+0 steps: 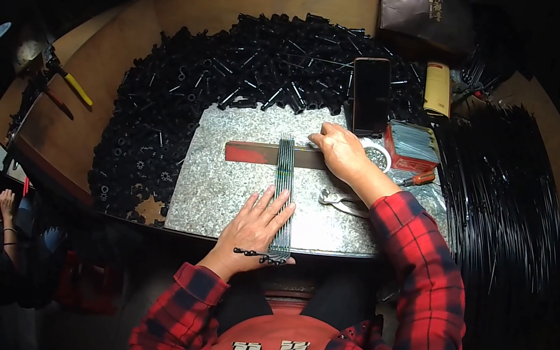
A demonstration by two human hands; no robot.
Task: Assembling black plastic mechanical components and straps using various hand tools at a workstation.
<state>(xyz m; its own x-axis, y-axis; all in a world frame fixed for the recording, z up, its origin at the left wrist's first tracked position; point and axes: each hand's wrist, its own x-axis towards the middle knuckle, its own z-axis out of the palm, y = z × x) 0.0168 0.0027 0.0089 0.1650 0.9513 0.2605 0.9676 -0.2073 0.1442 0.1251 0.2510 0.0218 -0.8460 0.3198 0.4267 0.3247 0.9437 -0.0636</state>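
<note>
A row of thin dark rods (285,165) lies side by side across a flat red-and-brown bar (245,152) on a speckled metal plate (212,197). The rods' near ends carry small black bends or loops by the plate's front edge. My left hand (254,229) holds the row there, fingers over the rods and thumb tip showing beyond them. Above the bar's right part is my right hand (345,153), bent with its fingertips together just right of the rods' far ends. Whatever sits in those fingertips is hidden. Beside that hand stands a round white dish (378,156) of small pieces.
Metal pliers (343,202) lie under my right forearm. Rightward are a screwdriver (420,179), a red box (415,154), a phone (369,97) and many long black rods (508,200). Black parts (159,94) heap behind and left. Another person's hand (6,205) shows lower left.
</note>
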